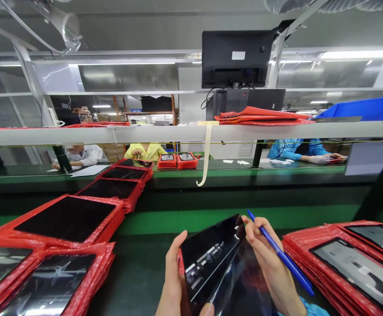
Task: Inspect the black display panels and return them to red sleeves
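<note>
A black glossy tablet (pixel 211 259) is tilted up at the bottom centre, over a red bag. My left hand (pixel 171 281) grips its left edge, thumb on the lower part of the screen. My right hand (pixel 270 267) touches the tablet's upper right corner with its fingertips and holds a blue pen (pixel 281 254) between the fingers, pointing up and left. A clear film seems to lie over the lower part of the screen.
Stacks of tablets in red bags lie at left (pixel 62 219) and right (pixel 359 263), with more along the green conveyor (pixel 184 169). Across it, people in white, yellow and blue sleeves (pixel 293 151) work. A shelf (pixel 178 131) carries red bags and a monitor (pixel 237 57).
</note>
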{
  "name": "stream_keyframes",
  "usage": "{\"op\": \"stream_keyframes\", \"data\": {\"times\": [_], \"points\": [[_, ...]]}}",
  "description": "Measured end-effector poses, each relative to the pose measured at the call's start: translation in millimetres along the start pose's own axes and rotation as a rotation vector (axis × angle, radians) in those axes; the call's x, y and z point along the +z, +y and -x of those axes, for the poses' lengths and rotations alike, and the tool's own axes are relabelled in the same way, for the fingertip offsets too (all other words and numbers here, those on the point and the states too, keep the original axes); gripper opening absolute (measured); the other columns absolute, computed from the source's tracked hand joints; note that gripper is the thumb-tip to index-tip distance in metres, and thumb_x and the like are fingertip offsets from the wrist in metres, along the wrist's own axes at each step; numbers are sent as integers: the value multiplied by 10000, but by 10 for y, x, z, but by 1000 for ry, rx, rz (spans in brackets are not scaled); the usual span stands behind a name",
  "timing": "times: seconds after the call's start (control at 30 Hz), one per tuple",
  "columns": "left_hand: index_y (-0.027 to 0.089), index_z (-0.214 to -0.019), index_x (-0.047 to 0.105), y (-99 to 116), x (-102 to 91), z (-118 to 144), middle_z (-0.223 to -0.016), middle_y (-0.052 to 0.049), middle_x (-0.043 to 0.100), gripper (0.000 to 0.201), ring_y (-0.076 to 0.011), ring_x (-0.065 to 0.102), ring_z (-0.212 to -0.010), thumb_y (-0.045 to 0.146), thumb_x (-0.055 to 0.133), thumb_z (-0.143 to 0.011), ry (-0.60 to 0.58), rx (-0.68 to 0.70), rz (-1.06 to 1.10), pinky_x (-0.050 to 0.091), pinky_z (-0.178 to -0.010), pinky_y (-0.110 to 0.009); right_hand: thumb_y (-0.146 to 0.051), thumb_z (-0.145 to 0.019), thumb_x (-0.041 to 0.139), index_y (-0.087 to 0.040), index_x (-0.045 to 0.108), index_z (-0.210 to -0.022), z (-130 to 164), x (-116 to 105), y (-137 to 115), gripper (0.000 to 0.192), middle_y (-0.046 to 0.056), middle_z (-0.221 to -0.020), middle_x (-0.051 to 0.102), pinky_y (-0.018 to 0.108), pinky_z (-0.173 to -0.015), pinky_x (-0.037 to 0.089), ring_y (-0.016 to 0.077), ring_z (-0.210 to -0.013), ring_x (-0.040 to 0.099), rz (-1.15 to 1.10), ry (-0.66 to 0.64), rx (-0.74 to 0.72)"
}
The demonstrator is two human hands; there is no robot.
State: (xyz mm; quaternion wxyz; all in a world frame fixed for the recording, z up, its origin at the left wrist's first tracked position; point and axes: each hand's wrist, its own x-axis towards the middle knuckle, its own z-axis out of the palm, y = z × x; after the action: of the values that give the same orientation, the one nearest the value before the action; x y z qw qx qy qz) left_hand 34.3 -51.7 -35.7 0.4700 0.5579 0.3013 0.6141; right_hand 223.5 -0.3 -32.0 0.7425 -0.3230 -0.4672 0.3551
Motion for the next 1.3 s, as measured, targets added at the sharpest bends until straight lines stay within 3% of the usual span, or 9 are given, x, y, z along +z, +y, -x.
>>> {"op": "stream_keyframes", "data": {"times": [0.07,0.17,0.3,0.5,0.7,0.8,0.9,1.13,1.3], "points": [[281,-1424,229,40,-13,-65,-1328,-102,531,847,-288,490,-1250,464,668,-723,11,16,-2,278,-1104,-422,-349,-708,774,-263,573,-793,-5,14,1,234,-17,-714,590,341,-952,389,247,-1129,540,19,10,51],[248,-1393,268,84,-118,-138,-1333,-103,502,905,-289,359,-1345,425,746,-646,-51,-110,39,194,-1135,-406,-350,-655,808,-260,579,-779,-24,38,-2,276,-25,-687,610,337,-946,410,244,-1095,572,-8,33,148],[321,-1417,234,96,-232,-209,-1332,-69,510,1029,-296,403,-1313,428,813,-572,-177,-253,294,314,-1076,-418,-299,-529,867,-257,605,-785,-74,48,41,369,-55,-631,648,279,-892,479,199,-920,656,-144,123,327],[375,-1423,293,138,-158,-323,-1309,-41,560,684,-259,595,-1115,454,609,-821,-10,-425,437,442,-961,-383,-254,-516,852,-255,613,-815,-80,27,137,383,-65,-679,701,219,-794,547,162,-845,696,-197,249,387],[357,-1384,397,148,-143,-397,-1299,13,597,575,-200,561,-1182,389,606,-850,58,-414,467,359,-1047,-320,-249,-596,805,-262,593,-979,-24,1,121,438,-45,-834,743,273,-811,576,175,-875,718,-224,389,363],[350,-1373,419,99,-159,-421,-1290,16,611,561,-197,551,-1202,384,612,-847,60,-405,482,337,-1067,-321,-260,-617,780,-263,577,-932,-45,-6,111,375,-38,-813,736,305,-819,580,181,-846,721,-252,404,382],[329,-1360,447,53,-168,-443,-1301,0,611,535,-210,553,-1208,383,604,-852,66,-386,479,323,-1082,-333,-192,-532,768,-255,555,-842,-89,1,80,382,-69,-694,703,241,-815,564,135,-764,714,-283,413,395],[355,-1286,535,3,-176,-461,-1376,56,556,418,-188,515,-1255,381,583,-871,70,-348,454,254,-1120,-293,-112,-413,690,-261,476,-722,-133,29,17,404,-133,-550,548,197,-856,520,97,-696,672,-325,365,373],[322,-1261,569,13,-157,-462,-1384,41,551,432,-210,386,-1358,398,616,-839,126,-345,407,192,-1151,-316,-210,-599,725,-273,518,-875,-79,27,102,350,-93,-665,611,279,-891,497,141,-810,678,-233,295,298]]}}
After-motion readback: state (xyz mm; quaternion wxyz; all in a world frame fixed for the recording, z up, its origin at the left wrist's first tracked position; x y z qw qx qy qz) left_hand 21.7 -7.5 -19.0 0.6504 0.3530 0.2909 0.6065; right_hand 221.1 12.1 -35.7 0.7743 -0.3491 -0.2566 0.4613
